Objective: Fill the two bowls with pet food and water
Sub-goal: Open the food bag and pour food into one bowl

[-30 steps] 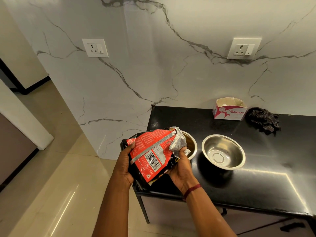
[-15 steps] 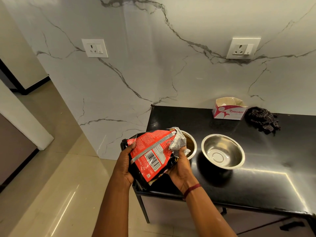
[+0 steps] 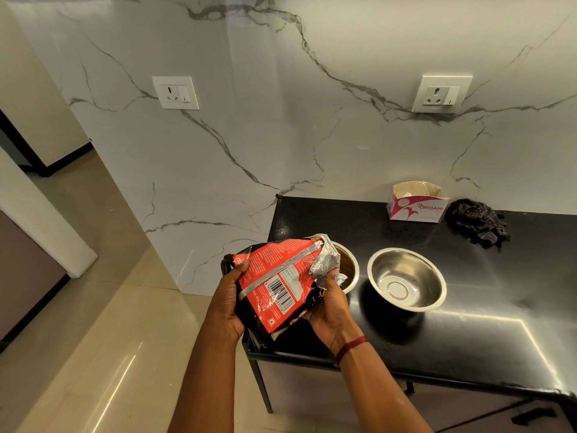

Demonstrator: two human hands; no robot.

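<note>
A red and black pet food bag (image 3: 274,284) is tilted with its crumpled silver mouth over the left steel bowl (image 3: 349,266), which it mostly hides; a brownish inside shows in that bowl. My left hand (image 3: 229,300) grips the bag's bottom end. My right hand (image 3: 327,303) holds the bag near its mouth from below. The right steel bowl (image 3: 406,282) stands next to it, holding nothing. Both bowls sit on the black counter (image 3: 468,326).
At the back of the counter stand an open white and pink cardboard box (image 3: 416,201) and a dark crumpled cloth (image 3: 477,221). A marble wall with two sockets rises behind. Tiled floor lies to the left of the counter's edge.
</note>
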